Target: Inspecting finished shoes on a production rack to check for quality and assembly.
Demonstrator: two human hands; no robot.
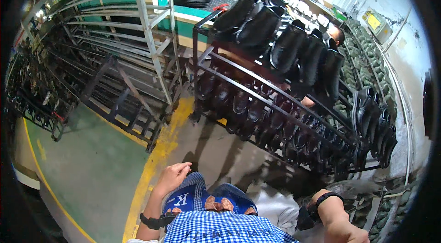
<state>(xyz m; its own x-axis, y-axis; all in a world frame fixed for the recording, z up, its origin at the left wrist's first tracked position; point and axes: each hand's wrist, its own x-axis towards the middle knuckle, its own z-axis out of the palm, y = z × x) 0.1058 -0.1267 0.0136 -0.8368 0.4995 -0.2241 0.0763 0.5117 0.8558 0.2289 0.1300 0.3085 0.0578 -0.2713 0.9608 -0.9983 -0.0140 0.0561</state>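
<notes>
My left hand is held out in front of my left thigh, fingers loosely extended to the right with nothing in them. It touches nothing and is nearest my blue checked apron. On the right, my arm is bent, with a black band round the wrist. Only a small part of my right hand shows beyond that band, and its fingers are hidden. Ahead stands a dark metal rack of shoes. Large black shoes lie along its top, and rows of dark shoes fill the lower levels.
A bare metal rack stands left, with a low dark frame beside it. Behind the shoe rack, another person's head and hand show. Green shoe lasts fill shelving along the right wall. A yellow line marks the floor.
</notes>
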